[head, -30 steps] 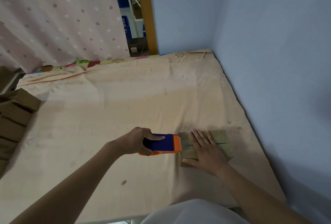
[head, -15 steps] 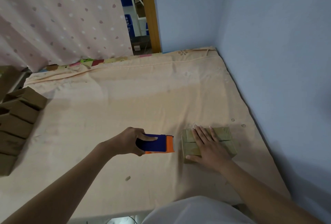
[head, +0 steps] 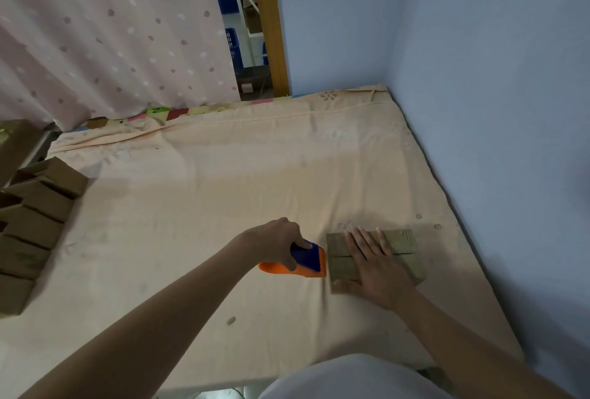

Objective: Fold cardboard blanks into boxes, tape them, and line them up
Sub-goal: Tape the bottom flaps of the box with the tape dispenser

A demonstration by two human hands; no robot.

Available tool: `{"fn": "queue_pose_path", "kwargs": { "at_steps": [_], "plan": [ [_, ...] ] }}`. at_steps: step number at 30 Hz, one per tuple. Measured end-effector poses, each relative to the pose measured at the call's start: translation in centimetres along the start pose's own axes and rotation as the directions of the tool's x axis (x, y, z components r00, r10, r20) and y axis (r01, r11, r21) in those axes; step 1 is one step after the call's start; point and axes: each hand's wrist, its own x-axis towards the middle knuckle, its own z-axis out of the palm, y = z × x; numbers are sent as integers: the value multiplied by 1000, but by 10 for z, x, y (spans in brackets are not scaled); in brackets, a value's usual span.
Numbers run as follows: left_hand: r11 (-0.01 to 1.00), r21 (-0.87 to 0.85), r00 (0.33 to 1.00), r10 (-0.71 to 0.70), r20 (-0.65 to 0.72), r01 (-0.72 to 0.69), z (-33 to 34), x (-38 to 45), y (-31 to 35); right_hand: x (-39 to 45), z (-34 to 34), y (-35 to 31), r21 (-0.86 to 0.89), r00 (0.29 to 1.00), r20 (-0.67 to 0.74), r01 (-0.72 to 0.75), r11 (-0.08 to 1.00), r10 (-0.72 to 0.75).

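**Tape dispenser meeting a folded box near the bed's right edge**

The left hand (head: 274, 240) is curling its grip around a blue and orange tape dispenser (head: 303, 259), thumb lying along the blue top, knuckles turned up toward the camera. The dispenser's orange front end is sitting just beside the left side of a folded cardboard box (head: 348, 266), close enough that I cannot tell whether the two are touching. The right hand (head: 380, 266) is lying flat on top of that box with its fingers (head: 359, 240) straight and spread, pointing toward the far end of the bed, the palm pressing down and holding nothing. The box is resting on the bed (head: 223, 194) close to its right edge, nearer the near end than the far one, with its top flaps closed and a seam running across them.

Both forearms are reaching in from the near edge, bare, and a patch of pale clothing is showing at the bottom of the view.

Along the left edge of the bed, well apart from the hands, a row of cardboard boxes (head: 35, 220) is standing side by side, running from the near left corner toward the far one. A peach sheet is covering the bed. A blue wall (head: 495, 79) is running along the right edge and the far right corner, and a pink dotted curtain (head: 111, 31) is hanging behind the far left corner
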Motion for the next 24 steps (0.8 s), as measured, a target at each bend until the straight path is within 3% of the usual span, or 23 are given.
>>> {"fn": "queue_pose_path", "kwargs": {
  "at_steps": [5,10,15,17,19,24],
  "plan": [
    [999,-25,998,-29,51,30,-16,16,8,0,1,0,5,1000,-10,-4,1000,4],
    [973,74,967,-225,118,217,3,13,-5,0,0,0,16,1000,8,2,1000,-2],
    [916,78,919,-393,-40,395,53,11,-19,0,0,-1,21,1000,15,-13,1000,13],
    [901,81,905,-425,-25,425,77,12,-13,0,-1,-1,7,1000,17,-11,1000,10],
    [898,-41,894,-440,-82,439,101,13,-2,1,-3,-2,-3,1000,25,-17,1000,17],
    [856,-260,889,-458,22,447,125,14,25,-1,-6,-4,-13,999,45,-19,1000,20]
  ]
}}
